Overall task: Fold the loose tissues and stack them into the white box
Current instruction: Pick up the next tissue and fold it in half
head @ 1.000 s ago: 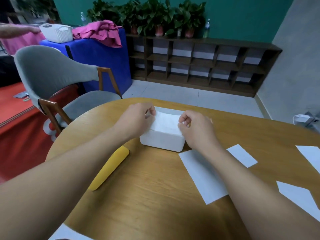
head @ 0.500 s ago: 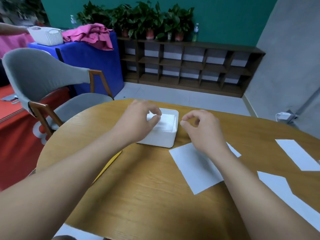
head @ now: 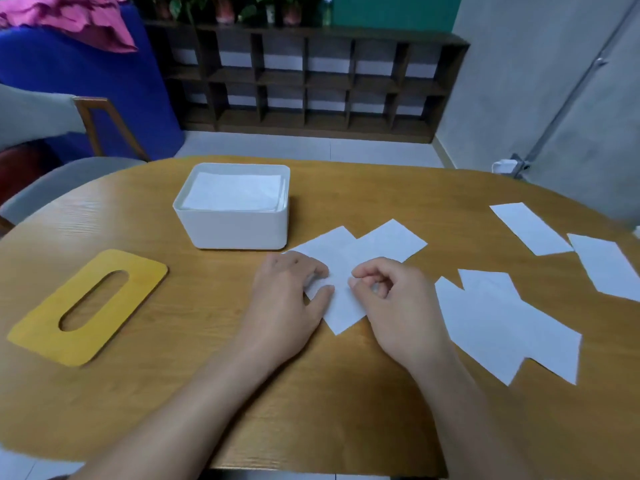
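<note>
Head view: both hands (head: 341, 289) pinch one tissue (head: 349, 268) beside one white box (head: 239, 226); four tissues loose.

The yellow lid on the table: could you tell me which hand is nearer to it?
Left. The left hand rests on a tissue to the right of the yellow lid; the right hand lies further right, beyond it.

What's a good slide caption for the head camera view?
Both hands, left hand and right hand, work a loose tissue beside the filled white box.
</note>
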{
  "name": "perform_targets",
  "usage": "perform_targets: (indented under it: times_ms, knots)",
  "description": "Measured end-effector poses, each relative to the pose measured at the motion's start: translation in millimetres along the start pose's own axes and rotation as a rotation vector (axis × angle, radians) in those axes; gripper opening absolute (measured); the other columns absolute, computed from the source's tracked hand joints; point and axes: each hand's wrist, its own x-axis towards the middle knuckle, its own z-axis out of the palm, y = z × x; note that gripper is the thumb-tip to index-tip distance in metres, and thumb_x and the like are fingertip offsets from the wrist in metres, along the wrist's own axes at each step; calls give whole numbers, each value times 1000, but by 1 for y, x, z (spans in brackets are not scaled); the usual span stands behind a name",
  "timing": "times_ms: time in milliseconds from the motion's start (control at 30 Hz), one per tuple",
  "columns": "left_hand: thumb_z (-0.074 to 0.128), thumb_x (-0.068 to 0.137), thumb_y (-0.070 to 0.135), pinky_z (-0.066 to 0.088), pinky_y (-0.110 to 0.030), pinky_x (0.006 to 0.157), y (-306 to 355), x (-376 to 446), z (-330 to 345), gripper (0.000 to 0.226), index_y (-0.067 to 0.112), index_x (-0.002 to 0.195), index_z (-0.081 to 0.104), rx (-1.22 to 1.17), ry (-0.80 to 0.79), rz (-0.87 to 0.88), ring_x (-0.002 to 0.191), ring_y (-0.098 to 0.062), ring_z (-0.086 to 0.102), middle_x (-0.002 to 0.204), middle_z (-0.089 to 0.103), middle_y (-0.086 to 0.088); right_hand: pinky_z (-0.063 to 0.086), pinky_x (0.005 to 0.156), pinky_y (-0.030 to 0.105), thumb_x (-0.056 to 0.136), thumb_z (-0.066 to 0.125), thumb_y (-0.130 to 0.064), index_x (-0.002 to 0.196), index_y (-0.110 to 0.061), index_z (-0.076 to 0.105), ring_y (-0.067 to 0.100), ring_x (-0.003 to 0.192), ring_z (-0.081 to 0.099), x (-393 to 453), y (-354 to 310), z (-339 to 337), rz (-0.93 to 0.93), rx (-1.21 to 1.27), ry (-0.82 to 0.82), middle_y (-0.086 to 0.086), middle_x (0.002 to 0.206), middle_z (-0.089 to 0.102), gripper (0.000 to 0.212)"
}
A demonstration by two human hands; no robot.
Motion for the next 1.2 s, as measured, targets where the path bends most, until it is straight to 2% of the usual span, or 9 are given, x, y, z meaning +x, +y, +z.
perform_targets:
  times_ms: [200, 400, 533, 600, 700, 800, 900, 1033, 1200]
  knots:
    - [67, 76, 86, 37, -33, 105, 0, -8, -2, 62, 42, 120, 70, 106, -117, 56, 119, -9, 45, 121, 58, 26, 52, 72, 22, 100, 75, -38, 102, -35, 78, 5, 84, 66, -6, 8, -10, -43, -103, 25, -24, 83, 66, 5]
    - [79, 93, 46, 47, -41, 96, -9, -5, -7, 11, 38, 95, 71, 35, -39, 67, 108, -11, 52, 105, 65, 23, 50, 72, 19, 99, 74, -24, 94, -35, 79, 11, 90, 67, -5, 8, -15, -65, -85, 38, -15, 86, 71, 13]
    - [77, 100, 33, 48, -34, 94, -14, -6, -23, 17, 33, 84, 71, -142, -23, 12, 108, -6, 59, 99, 73, 20, 52, 104, 34, 100, 67, -6, 113, -39, 78, -3, 115, 64, -6, 4, -20, -162, -127, 20, -33, 116, 70, 38]
    - [74, 103, 31, 46, -26, 81, -17, -6, -31, 17, 27, 87, 74, -279, -23, -43, 92, -2, 62, 91, 73, 20, 47, 112, 38, 95, 66, 0, 129, -45, 70, -11, 125, 57, -8, 2, -23, -190, -138, -65, -40, 131, 62, 57]
    - [69, 107, 30, 33, -25, 60, -20, -7, -37, 25, 15, 88, 71, -485, -28, -117, 62, -5, 42, 68, 54, 16, 43, 121, 37, 94, 74, -6, 137, -48, 64, 5, 146, 48, -10, 0, -20, -202, -91, -157, -34, 135, 65, 61]
    - [67, 109, 30, 29, -30, 59, -16, -7, -40, 30, 10, 87, 69, -635, -48, -181, 66, -14, 37, 69, 47, -3, 46, 113, 33, 96, 81, -30, 127, -48, 71, 6, 137, 55, -11, -4, -13, -178, -62, -127, -31, 125, 71, 37]
    - [67, 109, 37, 34, -25, 63, -11, -9, -43, 34, 10, 89, 69, -739, -47, -200, 69, -21, 39, 72, 49, -14, 48, 90, 19, 99, 78, -25, 105, -37, 80, 7, 112, 68, -9, -6, -13, -163, 51, -84, -20, 105, 78, 13]
    - [61, 103, 49, 39, -20, 69, -7, -11, -46, 38, 18, 122, 69, -756, -46, -160, 74, -16, 48, 82, 56, -21, 49, 70, 43, 105, 72, -28, 93, -14, 76, 27, 76, 64, -9, -4, -14, -87, 201, -44, 11, 81, 69, 19]
    - [82, 87, 45, 48, -33, 85, -2, -16, -41, 73, 31, 151, 51, -829, -107, -84, 85, -18, 66, 92, 78, -5, 55, 77, 51, 106, 71, -32, 98, -8, 77, 40, 93, 68, -10, -10, -12, 0, 302, 7, 18, 95, 76, 26]
